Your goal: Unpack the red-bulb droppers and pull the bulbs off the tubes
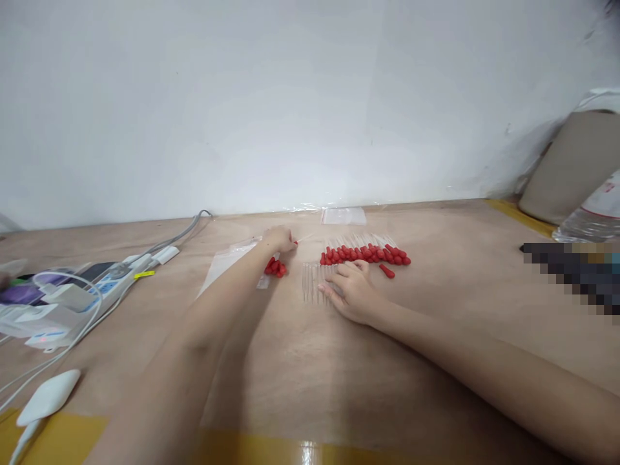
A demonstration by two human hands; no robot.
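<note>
Toward table's back edge: fitted red-bulbed droppers
Left hand: pinching red bulb, loose bulbs remaining
Right hand: fingers slightly parted over unfitted pipettes

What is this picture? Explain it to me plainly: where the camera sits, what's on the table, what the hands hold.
There is no machine here, just a person's two bare hands. The single picture comes from a camera worn on the head, looking forward and down.

The left hand appears to pinch a small red piece. The right hand rests over a row of thin clear sticks; whether it grips any is unclear.

On the wooden-looking table also lie a long cluster of red pieces, a smaller red pile and, off to the left, a power strip.
</note>
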